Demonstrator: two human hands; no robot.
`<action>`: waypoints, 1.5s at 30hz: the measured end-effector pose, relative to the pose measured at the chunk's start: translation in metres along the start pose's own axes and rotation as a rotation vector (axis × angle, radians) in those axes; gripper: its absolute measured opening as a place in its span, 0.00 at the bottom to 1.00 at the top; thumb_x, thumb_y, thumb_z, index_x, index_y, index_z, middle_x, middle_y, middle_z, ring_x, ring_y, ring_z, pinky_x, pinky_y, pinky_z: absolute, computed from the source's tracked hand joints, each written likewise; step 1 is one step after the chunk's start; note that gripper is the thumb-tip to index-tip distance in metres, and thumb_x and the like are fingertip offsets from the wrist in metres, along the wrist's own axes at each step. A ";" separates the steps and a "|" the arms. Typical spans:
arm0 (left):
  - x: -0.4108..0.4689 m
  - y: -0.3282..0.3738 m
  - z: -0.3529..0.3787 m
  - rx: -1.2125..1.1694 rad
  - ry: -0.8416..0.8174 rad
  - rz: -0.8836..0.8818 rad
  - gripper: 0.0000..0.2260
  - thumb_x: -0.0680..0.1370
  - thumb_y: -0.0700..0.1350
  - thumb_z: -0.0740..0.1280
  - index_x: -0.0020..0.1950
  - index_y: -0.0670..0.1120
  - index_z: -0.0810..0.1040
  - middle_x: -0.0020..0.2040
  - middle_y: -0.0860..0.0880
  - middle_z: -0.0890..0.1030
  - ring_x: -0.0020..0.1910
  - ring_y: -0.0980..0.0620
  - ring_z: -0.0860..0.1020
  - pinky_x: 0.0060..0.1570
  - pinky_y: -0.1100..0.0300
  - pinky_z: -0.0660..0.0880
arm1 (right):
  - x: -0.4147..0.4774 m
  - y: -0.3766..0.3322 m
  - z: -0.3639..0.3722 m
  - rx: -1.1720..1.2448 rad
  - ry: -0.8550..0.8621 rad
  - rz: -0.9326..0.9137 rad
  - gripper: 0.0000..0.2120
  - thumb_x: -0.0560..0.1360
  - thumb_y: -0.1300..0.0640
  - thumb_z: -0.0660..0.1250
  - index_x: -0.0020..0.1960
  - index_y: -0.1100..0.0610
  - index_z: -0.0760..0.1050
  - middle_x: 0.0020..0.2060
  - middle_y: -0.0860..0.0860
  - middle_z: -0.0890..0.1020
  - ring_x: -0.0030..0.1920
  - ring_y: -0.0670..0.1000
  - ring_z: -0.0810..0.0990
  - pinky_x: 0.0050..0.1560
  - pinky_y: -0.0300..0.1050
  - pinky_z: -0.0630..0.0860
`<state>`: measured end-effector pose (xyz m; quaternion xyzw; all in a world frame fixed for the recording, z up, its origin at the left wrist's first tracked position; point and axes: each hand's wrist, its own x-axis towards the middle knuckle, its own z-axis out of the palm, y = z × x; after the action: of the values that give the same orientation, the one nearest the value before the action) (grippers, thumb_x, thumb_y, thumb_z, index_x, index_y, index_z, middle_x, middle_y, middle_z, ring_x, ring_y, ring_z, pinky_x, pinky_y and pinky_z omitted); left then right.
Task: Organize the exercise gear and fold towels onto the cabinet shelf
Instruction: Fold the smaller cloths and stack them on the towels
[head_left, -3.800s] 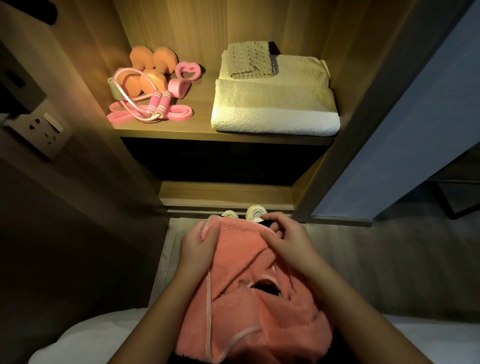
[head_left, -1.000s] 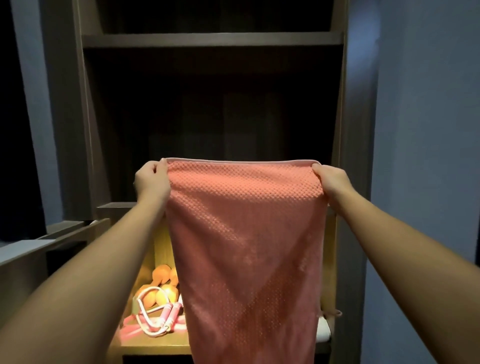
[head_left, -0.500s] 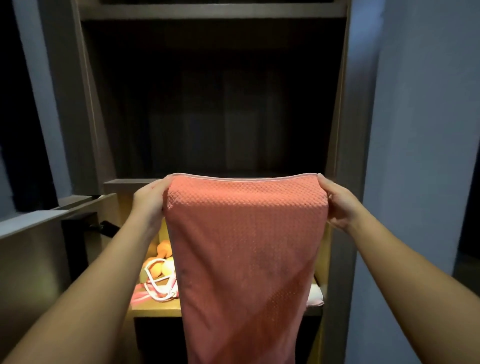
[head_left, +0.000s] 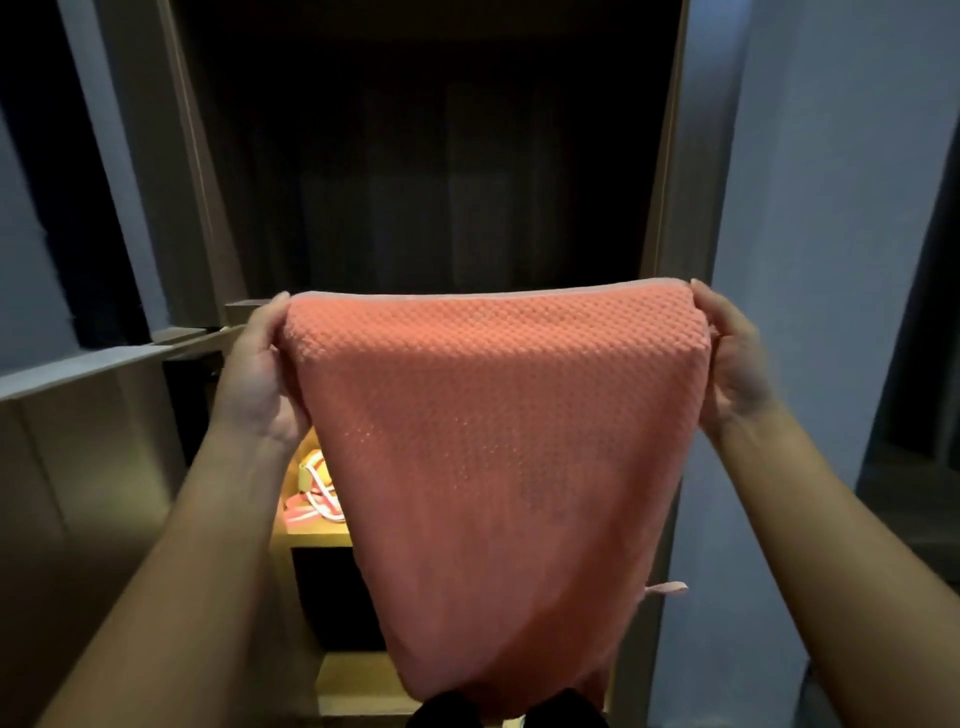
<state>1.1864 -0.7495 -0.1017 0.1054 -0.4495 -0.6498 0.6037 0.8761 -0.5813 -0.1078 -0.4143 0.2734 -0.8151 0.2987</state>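
While the cabinet (head_left: 670, 182) stands ahead, the coral towel (head_left: 493, 441) hangs in front of it. Expect it light, soft and limp; hold the top corners, where your left hand (head_left: 260, 369) and right hand (head_left: 732, 364) each pinch a closed grip.

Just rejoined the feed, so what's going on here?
A person holds a coral waffle-weave towel up before the cabinet, the left hand gripping one top corner and the right hand the other. It hangs down, not yet on a shelf. Pink exercise gear lies on the lit shelf behind it.
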 end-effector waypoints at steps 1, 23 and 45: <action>-0.006 0.002 0.002 -0.044 -0.030 0.002 0.16 0.80 0.49 0.64 0.36 0.48 0.85 0.35 0.52 0.82 0.36 0.58 0.81 0.39 0.63 0.79 | -0.004 -0.005 0.001 0.026 -0.015 -0.013 0.14 0.79 0.50 0.63 0.44 0.58 0.82 0.36 0.50 0.83 0.40 0.48 0.82 0.46 0.41 0.79; -0.092 -0.234 -0.143 0.314 0.511 -0.756 0.11 0.78 0.51 0.68 0.53 0.46 0.81 0.43 0.45 0.85 0.43 0.49 0.84 0.38 0.57 0.78 | -0.135 0.208 -0.147 -0.024 0.644 0.737 0.12 0.73 0.55 0.70 0.51 0.63 0.81 0.42 0.58 0.83 0.43 0.52 0.82 0.48 0.49 0.79; -0.124 -0.347 -0.217 0.989 0.346 -1.235 0.20 0.75 0.54 0.68 0.63 0.45 0.76 0.51 0.43 0.80 0.44 0.45 0.78 0.33 0.58 0.69 | -0.169 0.322 -0.193 -0.945 0.398 1.235 0.08 0.74 0.58 0.70 0.38 0.54 0.73 0.35 0.52 0.80 0.36 0.50 0.77 0.32 0.42 0.69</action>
<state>1.1251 -0.7859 -0.5230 0.6884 -0.4459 -0.5663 0.0805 0.8789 -0.6389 -0.5157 -0.1178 0.8176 -0.3591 0.4343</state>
